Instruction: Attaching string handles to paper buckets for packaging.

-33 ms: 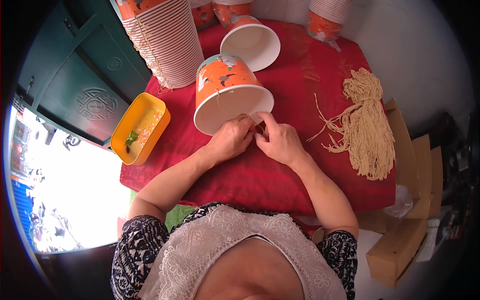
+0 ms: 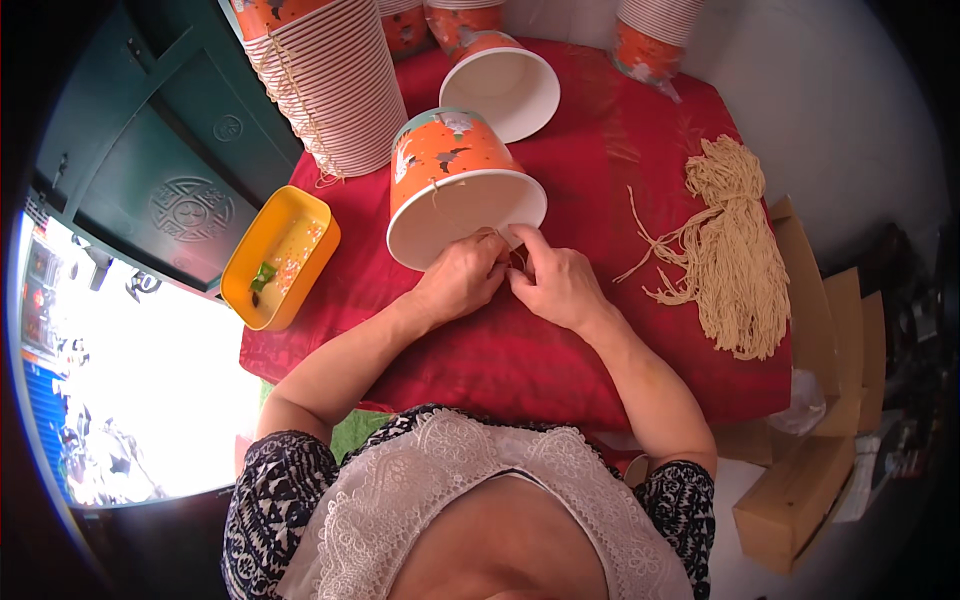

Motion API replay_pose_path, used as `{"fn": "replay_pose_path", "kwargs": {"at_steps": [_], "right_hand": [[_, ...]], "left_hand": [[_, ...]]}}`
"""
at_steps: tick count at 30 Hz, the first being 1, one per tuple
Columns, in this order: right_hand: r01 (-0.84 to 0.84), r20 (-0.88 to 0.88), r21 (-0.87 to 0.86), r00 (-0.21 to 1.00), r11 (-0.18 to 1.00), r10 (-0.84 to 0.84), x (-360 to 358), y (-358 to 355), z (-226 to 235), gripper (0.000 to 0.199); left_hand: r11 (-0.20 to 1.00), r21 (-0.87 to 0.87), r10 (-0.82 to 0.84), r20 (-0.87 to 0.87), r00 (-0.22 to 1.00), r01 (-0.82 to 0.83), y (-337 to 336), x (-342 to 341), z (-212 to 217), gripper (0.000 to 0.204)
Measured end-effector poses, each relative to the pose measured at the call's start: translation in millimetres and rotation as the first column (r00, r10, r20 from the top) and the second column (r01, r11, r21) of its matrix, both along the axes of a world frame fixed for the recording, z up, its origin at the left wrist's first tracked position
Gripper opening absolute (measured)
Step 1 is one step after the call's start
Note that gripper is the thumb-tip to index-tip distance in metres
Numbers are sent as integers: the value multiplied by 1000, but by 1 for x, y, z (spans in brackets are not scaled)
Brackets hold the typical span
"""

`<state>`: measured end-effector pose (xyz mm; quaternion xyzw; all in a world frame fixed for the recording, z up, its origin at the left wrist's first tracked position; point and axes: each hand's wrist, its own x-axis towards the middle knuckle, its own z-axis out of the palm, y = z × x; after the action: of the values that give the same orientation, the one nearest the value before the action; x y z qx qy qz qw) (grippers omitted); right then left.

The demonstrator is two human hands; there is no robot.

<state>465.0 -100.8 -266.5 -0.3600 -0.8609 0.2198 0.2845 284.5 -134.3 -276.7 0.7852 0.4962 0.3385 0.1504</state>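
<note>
An orange paper bucket [image 2: 455,150] with printed figures and a green base lies tipped on its side, its white mouth facing me. A thin beige string [image 2: 437,200] comes through its wall near the rim and hangs inside, toward my hands. My left hand [image 2: 462,272] is closed at the lower rim, fingertips pinched on string. My right hand [image 2: 555,285] is beside it, index finger against the rim and thumb bent close to it. A short bit of string shows between the hands; the fingertips partly hide the rest.
A tall stack of nested buckets [image 2: 335,90] stands at the left, another bucket [image 2: 500,90] lies behind. A yellow tub [image 2: 325,250] with small bits sits at the left edge. A bundle of beige strings [image 2: 740,260] lies right on the red tablecloth [image 2: 600,370]. Cardboard [image 2: 800,495] stands beyond.
</note>
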Motion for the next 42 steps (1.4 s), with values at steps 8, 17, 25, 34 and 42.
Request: {"fn": "replay_pose_path", "kwargs": {"at_steps": [8, 17, 25, 34, 42], "right_hand": [[-62, -65, 24, 996, 998, 64, 2, 10, -13, 8], [58, -302, 39, 952, 998, -43, 13, 16, 0, 6], [-251, -668, -360, 741, 899, -61, 7, 13, -1, 5], [-597, -448, -414, 791, 687, 416, 27, 12, 16, 14], [-217, -342, 77, 911, 973, 231, 25, 13, 15, 13]], "left_hand": [[999, -36, 3, 3, 1000, -2, 0, 1, 6, 7], [991, -130, 33, 151, 988, -13, -1, -3, 10, 8], [979, -203, 37, 215, 976, 7, 4, -11, 8, 8], [805, -584, 209, 440, 873, 101, 8, -17, 20, 7], [796, -593, 213, 461, 861, 121, 7, -14, 22, 8]]}}
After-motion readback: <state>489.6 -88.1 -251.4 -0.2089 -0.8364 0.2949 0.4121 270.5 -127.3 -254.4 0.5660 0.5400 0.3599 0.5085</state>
